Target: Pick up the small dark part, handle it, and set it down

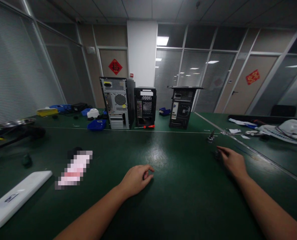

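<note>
My left hand [137, 180] rests low over the green tabletop [178, 180], its fingers loosely curved, thumb and index finger apart, nothing visible between them. Further right, my right hand [232, 163] reaches forward with its fingertips pinched on a small dark metal part [216, 154] at the table surface. The fingers partly cover that part, and its kind cannot be made out. Just beyond it stands another small metal piece [210, 137] with a round base and a thin upright top, blurred.
Three computer cases stand at the back: a tall one [118, 103], a small black one [145, 106] and another black one [181, 108]. A red screwdriver [148, 126] and a blue bin [96, 125] lie near them. A long white object [20, 196] is at left.
</note>
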Demonstrator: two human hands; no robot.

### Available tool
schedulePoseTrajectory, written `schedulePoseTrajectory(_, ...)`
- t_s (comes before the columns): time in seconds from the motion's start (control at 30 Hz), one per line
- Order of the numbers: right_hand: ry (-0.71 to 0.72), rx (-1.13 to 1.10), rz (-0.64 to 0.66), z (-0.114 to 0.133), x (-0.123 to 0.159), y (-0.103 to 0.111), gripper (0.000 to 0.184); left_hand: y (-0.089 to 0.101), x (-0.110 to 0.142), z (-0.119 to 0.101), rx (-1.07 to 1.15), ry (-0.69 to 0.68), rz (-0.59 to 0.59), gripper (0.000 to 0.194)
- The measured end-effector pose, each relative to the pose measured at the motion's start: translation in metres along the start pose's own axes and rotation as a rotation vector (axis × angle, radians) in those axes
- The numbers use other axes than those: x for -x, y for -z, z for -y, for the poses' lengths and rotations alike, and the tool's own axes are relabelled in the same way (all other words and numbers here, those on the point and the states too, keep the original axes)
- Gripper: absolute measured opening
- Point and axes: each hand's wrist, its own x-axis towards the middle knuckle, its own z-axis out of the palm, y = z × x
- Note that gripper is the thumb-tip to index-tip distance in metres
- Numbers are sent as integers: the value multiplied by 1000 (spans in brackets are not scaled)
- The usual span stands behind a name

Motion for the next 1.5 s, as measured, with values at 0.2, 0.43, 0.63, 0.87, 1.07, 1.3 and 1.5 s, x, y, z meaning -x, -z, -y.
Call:
schedulePoseTrajectory(0.2,-20,14,7,-1,-1,1,45,-1,-1,1,1,0,1,20)
schedulePoseTrajectory(0.43,-74,34,11,3,0,4,49,-2,-2,3,2,-11,-12,20)
schedulePoseTrajectory(0.63,-102,34,30,9,-1,8,49,-2,-1,2,1,-8,-3,21)
schedulePoseTrajectory(0.87,-186,-45,25,9,-1,10,47,-2,0,2,2,-7,-3,21)
schedulePoseTrajectory(1.07,-329,-105,90,8,-1,10,53,-2,-1,1,2,-8,-5,21)
schedulePoseTrajectory(1.3,-272,-88,60,1,-2,6,50,-2,0,2,0,-19,-7,21)
schedulePoseTrajectory(1.5,-183,3,37,-6,-2,1,49,-3,-1,3,2,-19,-10,20)
